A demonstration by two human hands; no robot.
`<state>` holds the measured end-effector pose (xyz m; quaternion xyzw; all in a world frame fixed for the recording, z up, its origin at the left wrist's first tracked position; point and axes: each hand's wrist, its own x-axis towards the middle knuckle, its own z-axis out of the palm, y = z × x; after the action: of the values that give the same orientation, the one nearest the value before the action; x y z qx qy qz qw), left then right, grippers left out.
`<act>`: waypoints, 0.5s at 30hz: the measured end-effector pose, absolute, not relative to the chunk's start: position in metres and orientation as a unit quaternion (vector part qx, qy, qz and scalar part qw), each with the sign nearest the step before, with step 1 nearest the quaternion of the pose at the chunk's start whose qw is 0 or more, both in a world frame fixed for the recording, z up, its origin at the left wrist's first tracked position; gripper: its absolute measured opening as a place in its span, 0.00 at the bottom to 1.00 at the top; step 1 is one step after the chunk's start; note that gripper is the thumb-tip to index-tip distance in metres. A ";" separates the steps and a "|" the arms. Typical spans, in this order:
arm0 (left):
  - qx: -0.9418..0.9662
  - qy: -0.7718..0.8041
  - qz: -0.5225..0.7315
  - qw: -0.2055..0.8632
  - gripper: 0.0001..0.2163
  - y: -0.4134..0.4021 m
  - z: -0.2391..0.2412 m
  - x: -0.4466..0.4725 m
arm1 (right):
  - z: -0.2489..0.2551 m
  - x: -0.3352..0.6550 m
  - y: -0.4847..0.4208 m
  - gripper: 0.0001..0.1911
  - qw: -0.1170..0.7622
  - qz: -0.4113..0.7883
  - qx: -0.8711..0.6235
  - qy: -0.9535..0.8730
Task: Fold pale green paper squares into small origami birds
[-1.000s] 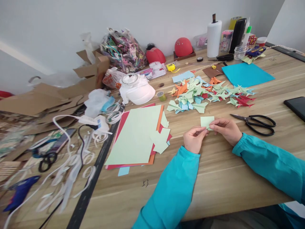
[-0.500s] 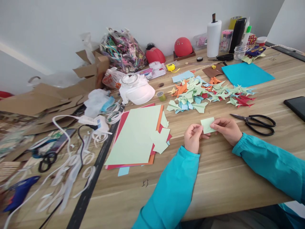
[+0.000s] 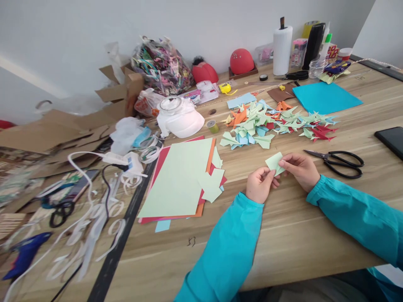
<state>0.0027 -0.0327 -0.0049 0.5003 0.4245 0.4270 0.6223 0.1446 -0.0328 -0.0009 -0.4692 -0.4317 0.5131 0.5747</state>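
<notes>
A small light-green square of paper (image 3: 273, 161) is held up just above the wooden table, pinched from both sides. My left hand (image 3: 260, 184) grips its lower edge between thumb and fingers. On the right side of the square, my right hand (image 3: 300, 170) has it between thumb and forefinger. Black-handled scissors (image 3: 343, 163) lie just right of my right hand, blades pointing left. Beyond both hands is a heap of folded paper cranes (image 3: 255, 121) in green, blue, orange and red. Left of my left hand lies a stack of coloured paper sheets (image 3: 176, 180), pale green on top.
Loose green paper pieces (image 3: 212, 184) overlap the stack's right edge. A thread spool (image 3: 212, 126) stands behind it. Blue paper (image 3: 327, 98) lies at the back right and a phone (image 3: 390, 140) at the right edge. Cables, a power strip (image 3: 134, 163) and a blue glue gun (image 3: 27, 253) crowd the left.
The green paper has tilted from nearly level to a slant. My left hand has shifted slightly right and down along its lower edge, closer to my right hand, which has barely moved.
</notes>
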 end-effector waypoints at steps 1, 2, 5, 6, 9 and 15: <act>0.503 0.422 0.421 0.626 0.14 -0.033 -0.005 0.003 | -0.001 0.145 -0.033 0.14 0.576 0.514 -0.470 -0.428; 0.505 0.420 0.413 0.630 0.14 -0.033 -0.004 0.002 | -0.001 0.144 -0.033 0.14 0.577 0.514 -0.471 -0.426; 0.510 0.420 0.385 0.644 0.15 -0.034 -0.002 0.001 | 0.000 0.144 -0.033 0.14 0.573 0.517 -0.473 -0.425; 0.511 0.421 0.378 0.648 0.15 -0.034 -0.001 0.001 | 0.000 0.145 -0.033 0.14 0.572 0.518 -0.472 -0.426; 0.511 0.421 0.366 0.654 0.15 -0.035 0.000 0.000 | 0.001 0.145 -0.033 0.14 0.569 0.513 -0.474 -0.433; 0.512 0.415 0.366 0.657 0.16 -0.035 -0.001 0.000 | 0.000 0.145 -0.033 0.15 0.568 0.498 -0.479 -0.448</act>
<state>-0.0001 -0.0347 -0.0007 0.5125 0.4147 0.3660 0.6568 0.1447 -0.0332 0.0004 -0.4791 -0.4480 0.4976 0.5676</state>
